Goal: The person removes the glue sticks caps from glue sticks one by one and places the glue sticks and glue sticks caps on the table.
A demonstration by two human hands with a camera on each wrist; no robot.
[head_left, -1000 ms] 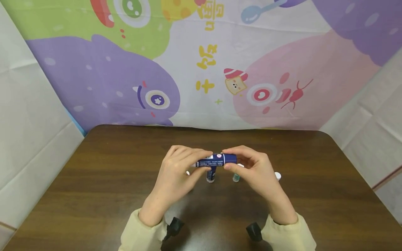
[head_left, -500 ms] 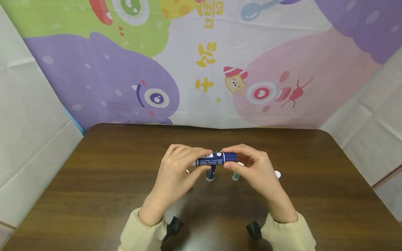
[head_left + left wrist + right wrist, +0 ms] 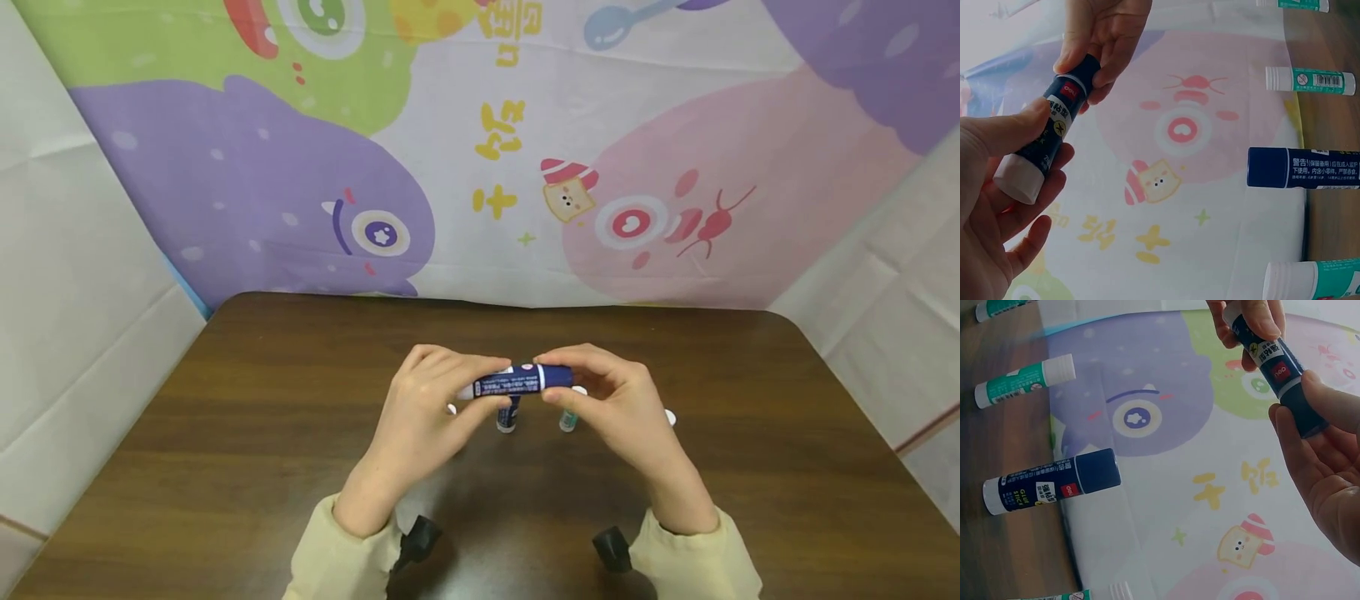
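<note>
A navy-blue glue stick point(image 3: 508, 382) with a white base is held level above the table between both hands. My left hand point(image 3: 423, 404) grips its body near the white base point(image 3: 1019, 178), thumb on one side and fingers on the other. With thumb and fingers my right hand point(image 3: 626, 408) pinches the dark blue cap point(image 3: 1304, 409), which sits on the stick. Behind the hands a second navy glue stick point(image 3: 507, 417) stands upright on the table, its upper part hidden in the head view. A green glue stick with a white cap point(image 3: 568, 420) stands beside it, partly covered by the right hand.
More green glue sticks stand in the row, such as one point(image 3: 1338, 280) in the left wrist view and one point(image 3: 1025, 382) in the right wrist view. The brown table point(image 3: 225, 433) ends at a cartoon-printed cloth point(image 3: 465, 258).
The head view has shifted slightly. Both hands keep the same hold on the glue stick, whose printed label has rolled a little; its cap stays on.
</note>
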